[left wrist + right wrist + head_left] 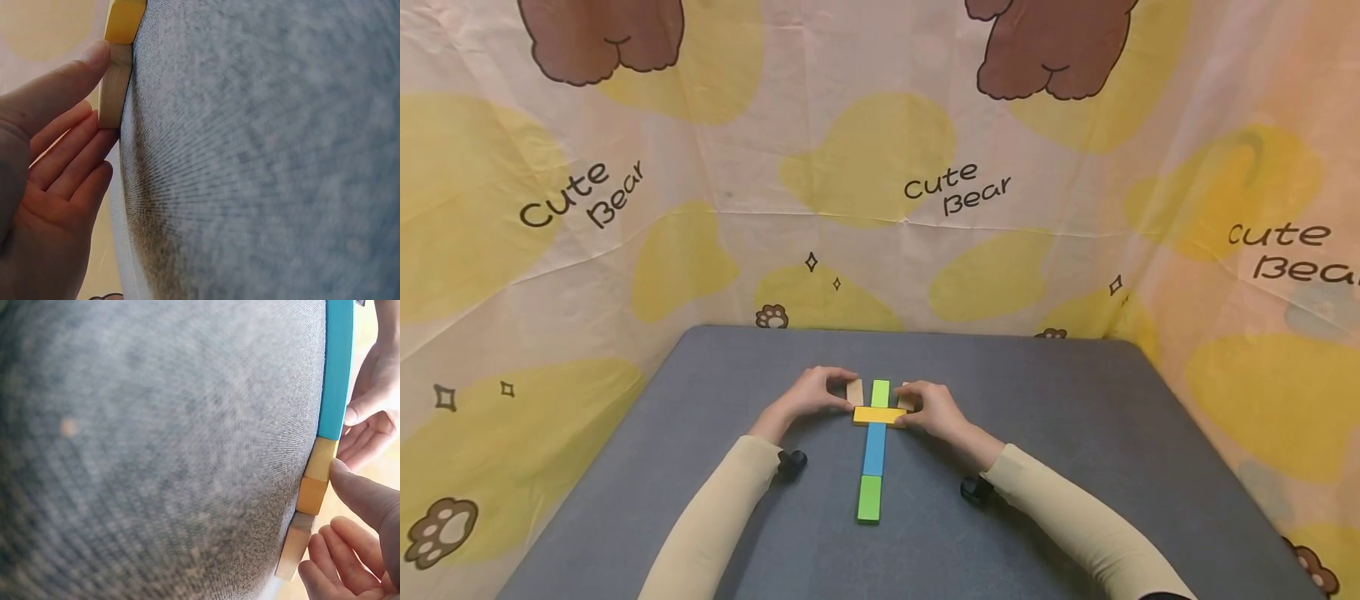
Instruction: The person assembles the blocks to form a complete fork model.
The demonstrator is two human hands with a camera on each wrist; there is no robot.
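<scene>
In the head view, blocks form a cross on the table: a far green block (881, 393), a crosswise yellow block (872, 415), a blue block (874, 450) and a near green block (869, 502). A plain wooden block (855, 393) stands beside the far green one, and my left hand (811, 393) pinches it between thumb and fingers. Opposite, my right hand (936, 410) curls around a second wooden block (905, 403), partly hidden by the fingers. From the right wrist view, the right thumb (362, 490) touches the yellow block (322, 459).
The blocks lie on a grey table (760, 533) with rounded far corners. A patterned cloth (865, 167) hangs behind it and along both sides. Dark wrist-camera mounts (792, 463) sit under both wrists, close above the tabletop.
</scene>
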